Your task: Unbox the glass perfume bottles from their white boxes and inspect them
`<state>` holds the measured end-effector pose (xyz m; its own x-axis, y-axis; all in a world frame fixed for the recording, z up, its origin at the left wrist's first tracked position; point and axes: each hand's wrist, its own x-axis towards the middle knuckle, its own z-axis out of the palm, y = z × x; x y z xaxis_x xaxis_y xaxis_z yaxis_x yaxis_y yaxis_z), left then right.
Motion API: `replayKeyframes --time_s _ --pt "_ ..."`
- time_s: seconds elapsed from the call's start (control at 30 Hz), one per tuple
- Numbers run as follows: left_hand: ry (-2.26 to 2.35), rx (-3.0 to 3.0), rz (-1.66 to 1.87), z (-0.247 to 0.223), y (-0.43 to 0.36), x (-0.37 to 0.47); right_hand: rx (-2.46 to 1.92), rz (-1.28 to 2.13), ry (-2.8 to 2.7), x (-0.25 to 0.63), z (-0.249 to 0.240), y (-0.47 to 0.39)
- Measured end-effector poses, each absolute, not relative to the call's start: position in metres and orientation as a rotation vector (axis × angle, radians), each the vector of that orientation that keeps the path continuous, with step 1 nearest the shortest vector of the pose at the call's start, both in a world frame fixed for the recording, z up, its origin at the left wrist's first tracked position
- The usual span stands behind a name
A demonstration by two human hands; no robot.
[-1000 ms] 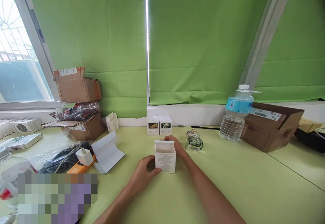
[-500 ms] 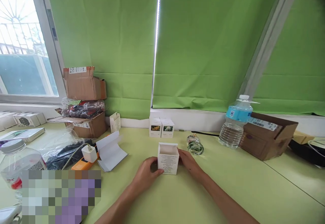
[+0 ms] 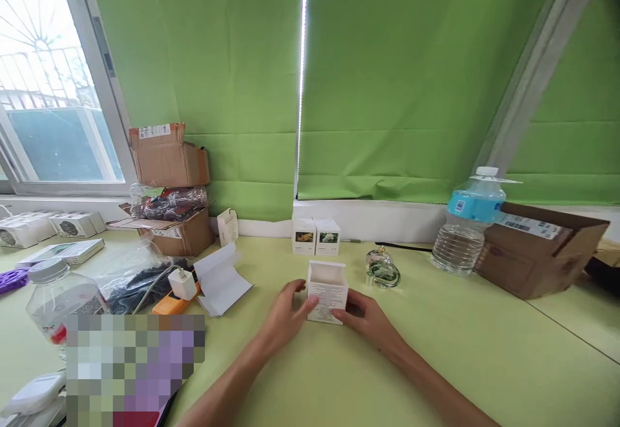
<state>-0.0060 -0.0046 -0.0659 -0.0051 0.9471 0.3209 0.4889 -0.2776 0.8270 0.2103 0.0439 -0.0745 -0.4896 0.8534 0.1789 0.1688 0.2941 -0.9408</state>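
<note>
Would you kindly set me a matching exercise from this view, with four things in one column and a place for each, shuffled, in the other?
Things
1. Open white box
2. Blue-labelled bottle
3. White plug
4. Two flower-picture boxes

Places
A. By the orange object
B. Side by side near the wall
C. Between the left hand and the right hand
D. Beside the brown carton on the right

Right pairs: 1-C, 2-D, 3-A, 4-B

Both forearms (image 3: 232, 378) are bare, tapering toward the wrists (image 3: 394, 344), with bare fingers (image 3: 289, 287).
</note>
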Motion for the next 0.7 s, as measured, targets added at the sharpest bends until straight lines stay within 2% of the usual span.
replayKeyframes --time_s 0.13,0.27,0.47,0.7 --pt "1.883 1.963 1.269 -0.042 0.004 -0.033 -0.954 1.241 -1.864 0.211 -0.075 0.046" --pt "2.223 2.050 1.165 -0.013 0.006 -0.074 -0.943 1.242 -1.858 0.211 -0.076 0.046" --pt "2.633 2.031 0.722 -0.001 0.001 -0.123 -0.901 1.238 -1.847 0.211 -0.078 0.045" --pt "2.762 1.987 0.268 -0.005 0.000 -0.138 -0.897 1.213 -1.872 0.211 -0.075 0.044"
